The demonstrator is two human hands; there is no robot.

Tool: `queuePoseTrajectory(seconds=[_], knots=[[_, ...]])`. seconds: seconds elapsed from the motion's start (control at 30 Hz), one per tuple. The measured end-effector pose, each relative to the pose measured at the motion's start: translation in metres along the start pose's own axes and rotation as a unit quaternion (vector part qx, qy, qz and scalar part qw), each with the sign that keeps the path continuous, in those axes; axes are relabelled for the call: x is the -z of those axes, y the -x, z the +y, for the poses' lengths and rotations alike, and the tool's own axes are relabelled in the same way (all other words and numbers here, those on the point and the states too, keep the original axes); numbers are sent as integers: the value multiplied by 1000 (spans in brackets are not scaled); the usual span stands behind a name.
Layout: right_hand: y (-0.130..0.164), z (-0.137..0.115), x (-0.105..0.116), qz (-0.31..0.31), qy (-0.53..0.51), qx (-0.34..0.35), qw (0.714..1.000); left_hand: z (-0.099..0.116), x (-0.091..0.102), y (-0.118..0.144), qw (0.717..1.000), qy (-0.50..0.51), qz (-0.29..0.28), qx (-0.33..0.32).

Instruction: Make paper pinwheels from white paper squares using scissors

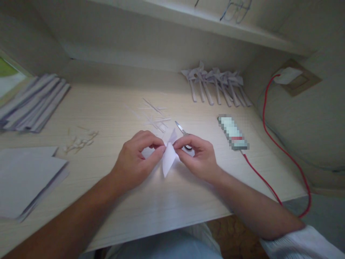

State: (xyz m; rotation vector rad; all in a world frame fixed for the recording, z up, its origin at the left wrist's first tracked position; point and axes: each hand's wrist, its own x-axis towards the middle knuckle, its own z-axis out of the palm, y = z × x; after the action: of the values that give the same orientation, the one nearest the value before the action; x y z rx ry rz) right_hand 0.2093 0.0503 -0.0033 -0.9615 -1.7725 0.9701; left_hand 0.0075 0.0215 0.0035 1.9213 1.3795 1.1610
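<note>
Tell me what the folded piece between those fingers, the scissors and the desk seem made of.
Folded piece: likely paper, matt white, thin, with crisp edges. Scissors: probably metal where the silvery blade shines. Desk: pale, smooth, faintly streaked, perhaps wood or wood-look laminate.

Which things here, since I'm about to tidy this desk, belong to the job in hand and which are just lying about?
Likely the job: folded paper held by left fingers and right fingers, scissors, paper sheets, stacked paper strips, apparent cotton swabs, thin white slivers, paper pinwheels.

Seemingly just lying about: blurred phone-like device, red cable, apparent eyeglasses.
</note>
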Motion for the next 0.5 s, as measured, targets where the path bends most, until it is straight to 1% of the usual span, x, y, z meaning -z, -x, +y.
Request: queuePoseTrajectory(seconds=[0.1,0.3,0.4,0.5], knots=[[0,-3,0,-3,21,25,999,1,0,1,999,18,-32,7],[1,-6,1,-1,64,68,996,1,0,1,998,30,-58,4],[1,-8,0,-4,53,68,996,1,-1,0,996,50,-70,3],[0,-8,0,-13,13,44,999,1,-2,0,996,61,-70,8]])
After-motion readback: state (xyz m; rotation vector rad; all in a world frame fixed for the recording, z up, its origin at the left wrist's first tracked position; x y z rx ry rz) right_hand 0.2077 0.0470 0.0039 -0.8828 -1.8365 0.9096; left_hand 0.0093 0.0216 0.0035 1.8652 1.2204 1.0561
